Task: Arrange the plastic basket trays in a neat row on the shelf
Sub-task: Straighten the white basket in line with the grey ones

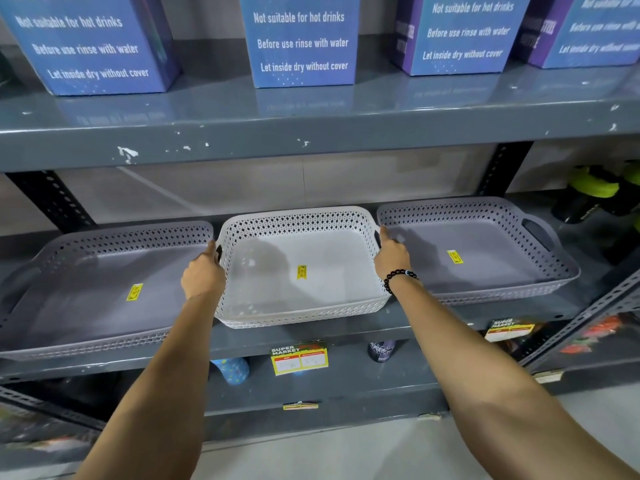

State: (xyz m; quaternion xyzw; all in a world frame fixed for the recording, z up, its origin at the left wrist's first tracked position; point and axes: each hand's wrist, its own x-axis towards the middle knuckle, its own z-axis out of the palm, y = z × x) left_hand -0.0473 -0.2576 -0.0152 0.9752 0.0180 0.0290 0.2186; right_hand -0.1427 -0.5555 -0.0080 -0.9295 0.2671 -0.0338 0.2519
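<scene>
Three perforated plastic basket trays lie side by side on the grey middle shelf (346,332). A white tray (301,251) is in the centre, a grey tray (104,285) to its left and another grey tray (485,251) to its right. Each has a yellow sticker on its floor. My left hand (202,273) grips the white tray's left handle. My right hand (391,254), with a dark bead bracelet on the wrist, grips its right handle. The white tray's front edge overhangs the shelf lip slightly.
Blue printed boxes (301,39) stand in a row on the shelf above. Dark bottles with green lids (595,192) stand at the far right of the middle shelf. Price tags (299,358) hang on the shelf lip. Bottles (232,370) stand on the shelf below.
</scene>
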